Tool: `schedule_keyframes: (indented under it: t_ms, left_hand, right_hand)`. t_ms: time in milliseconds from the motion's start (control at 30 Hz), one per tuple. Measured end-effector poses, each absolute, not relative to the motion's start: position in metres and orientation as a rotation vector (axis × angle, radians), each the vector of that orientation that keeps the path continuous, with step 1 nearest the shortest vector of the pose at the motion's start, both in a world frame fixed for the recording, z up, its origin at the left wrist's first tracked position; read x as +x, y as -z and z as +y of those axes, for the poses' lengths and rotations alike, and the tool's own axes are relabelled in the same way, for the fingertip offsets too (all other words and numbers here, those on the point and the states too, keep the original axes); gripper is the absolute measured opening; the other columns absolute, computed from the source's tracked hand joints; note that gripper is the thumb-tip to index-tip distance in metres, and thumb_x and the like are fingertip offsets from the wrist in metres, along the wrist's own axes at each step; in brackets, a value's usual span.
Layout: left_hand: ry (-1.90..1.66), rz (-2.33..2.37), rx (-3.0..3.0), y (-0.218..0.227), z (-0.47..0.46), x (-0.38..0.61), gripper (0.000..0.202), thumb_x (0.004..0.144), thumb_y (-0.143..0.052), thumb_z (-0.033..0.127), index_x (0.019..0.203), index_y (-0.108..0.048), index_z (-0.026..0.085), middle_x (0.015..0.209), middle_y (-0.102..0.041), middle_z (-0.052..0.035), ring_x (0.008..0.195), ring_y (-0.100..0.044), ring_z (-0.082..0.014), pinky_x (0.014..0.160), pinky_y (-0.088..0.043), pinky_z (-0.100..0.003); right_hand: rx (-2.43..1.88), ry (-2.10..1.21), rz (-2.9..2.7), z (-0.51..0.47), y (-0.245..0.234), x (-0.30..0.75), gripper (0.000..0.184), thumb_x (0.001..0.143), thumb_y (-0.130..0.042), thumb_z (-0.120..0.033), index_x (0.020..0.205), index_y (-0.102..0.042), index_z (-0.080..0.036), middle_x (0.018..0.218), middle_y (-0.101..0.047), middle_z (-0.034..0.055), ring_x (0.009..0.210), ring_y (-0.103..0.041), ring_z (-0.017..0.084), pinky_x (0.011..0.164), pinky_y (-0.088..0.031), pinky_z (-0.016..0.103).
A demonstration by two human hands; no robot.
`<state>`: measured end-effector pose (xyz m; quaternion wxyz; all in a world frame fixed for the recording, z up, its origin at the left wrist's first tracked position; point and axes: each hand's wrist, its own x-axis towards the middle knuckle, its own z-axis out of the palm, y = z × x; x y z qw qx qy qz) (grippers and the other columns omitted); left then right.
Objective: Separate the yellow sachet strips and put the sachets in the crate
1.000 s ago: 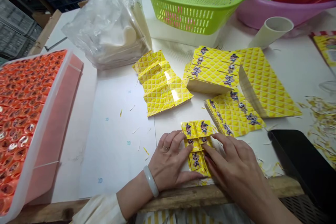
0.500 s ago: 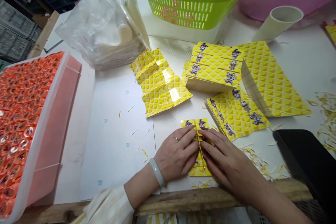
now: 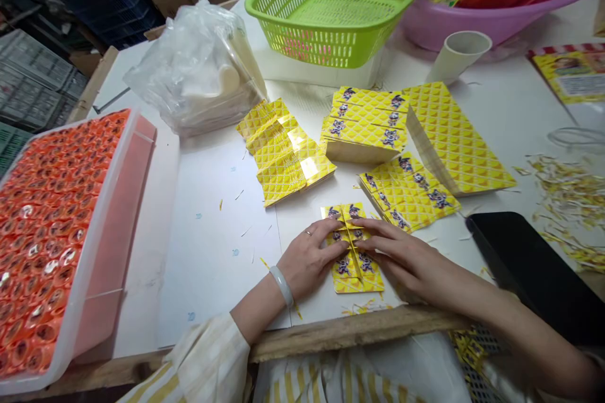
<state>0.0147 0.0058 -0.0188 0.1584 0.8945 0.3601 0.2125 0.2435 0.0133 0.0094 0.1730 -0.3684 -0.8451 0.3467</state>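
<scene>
A small yellow printed card (image 3: 359, 286) with folded-in flaps and cartoon figures lies near the table's front edge. The flaps meet along a raised seam down its middle. From the left, my left hand (image 3: 309, 258) rests its outstretched fingers on one flap. My right hand (image 3: 409, 258) lies on the opposite flap, fingers extended and slightly spread. Close behind are a low stack of similar printed cards (image 3: 411, 192), a taller stack (image 3: 366, 123) and a creased, fanned yellow stack (image 3: 286, 151). A large yellow patterned stack (image 3: 460, 138) stands at the right.
An open bin of orange-capped items (image 3: 137, 170) stands at left. Behind are a plastic bag (image 3: 193, 69), a green basket (image 3: 326, 19), a purple basin (image 3: 454, 22) and a white tube (image 3: 458, 56). A black phone-like object (image 3: 534, 271) and paper scraps (image 3: 571, 208) lie right.
My hands have drawn slightly apart, uncovering more of the folded card and its printed figures. The camera view has shifted, showing more of the right side.
</scene>
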Motion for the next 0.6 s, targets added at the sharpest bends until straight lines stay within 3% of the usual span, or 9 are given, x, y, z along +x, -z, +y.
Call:
schedule_keyframes:
  t_ms: [133, 267, 400, 500, 600]
  left_hand:
    - [-0.524, 0.988, 2.714, 0.021, 0.004, 0.017, 0.019, 0.09, -0.044, 0.012, 0.102, -0.058, 0.013, 0.124, -0.047, -0.0161, 0.129, -0.038, -0.0281, 0.1, -0.046, -0.043]
    - [-0.51, 1.026, 2.662, 0.019, 0.001, 0.019, 0.02, 0.091, -0.043, 0.014, 0.105, -0.057, 0.016, 0.127, -0.046, -0.0142, 0.129, -0.039, -0.0257, 0.099, -0.047, -0.043]
    - [-0.54, 1.015, 2.536, 0.016, -0.005, 0.019, 0.026, 0.09, -0.047, 0.023, 0.113, -0.052, 0.013, 0.134, -0.038, -0.0182, 0.135, -0.03, -0.0275, 0.106, -0.038, -0.046]
    - [-0.506, 0.932, 2.538, 0.012, -0.005, 0.015, 0.042, 0.087, -0.052, 0.032, 0.123, -0.045, 0.012, 0.137, -0.034, -0.0202, 0.136, -0.026, -0.0298, 0.108, -0.035, -0.049]
    - [-0.436, 0.822, 2.556, 0.005, 0.0, 0.01, 0.072, 0.074, -0.065, 0.054, 0.128, -0.042, 0.012, 0.138, -0.032, -0.0209, 0.134, -0.029, -0.0324, 0.108, -0.035, -0.049]
  right_hand:
    - [-1.087, -0.977, -2.312, 0.012, -0.007, 0.236, 0.026, 0.09, -0.041, -0.015, 0.102, -0.064, -0.022, 0.13, -0.05, 0.0099, 0.121, -0.049, 0.019, 0.098, -0.046, 0.04]
    - [-1.108, -0.92, -2.312, 0.007, -0.001, 0.229, 0.022, 0.088, -0.043, -0.012, 0.091, -0.064, -0.019, 0.128, -0.051, 0.0101, 0.119, -0.05, 0.018, 0.097, -0.046, 0.039]
    - [-1.082, -0.805, -2.359, 0.0, -0.001, 0.23, 0.023, 0.087, -0.042, -0.011, 0.096, -0.063, -0.018, 0.133, -0.049, 0.0127, 0.127, -0.042, 0.022, 0.101, -0.042, 0.045]
    - [-0.995, -0.863, -2.387, -0.003, -0.005, 0.238, 0.025, 0.089, -0.048, -0.02, 0.111, -0.059, -0.017, 0.141, -0.042, 0.0132, 0.133, -0.035, 0.022, 0.105, -0.039, 0.044]
    - [-0.952, -0.857, -2.472, -0.003, -0.01, 0.243, 0.057, 0.074, -0.07, -0.035, 0.125, -0.05, -0.018, 0.145, -0.035, 0.0149, 0.134, -0.031, 0.027, 0.104, -0.039, 0.047]
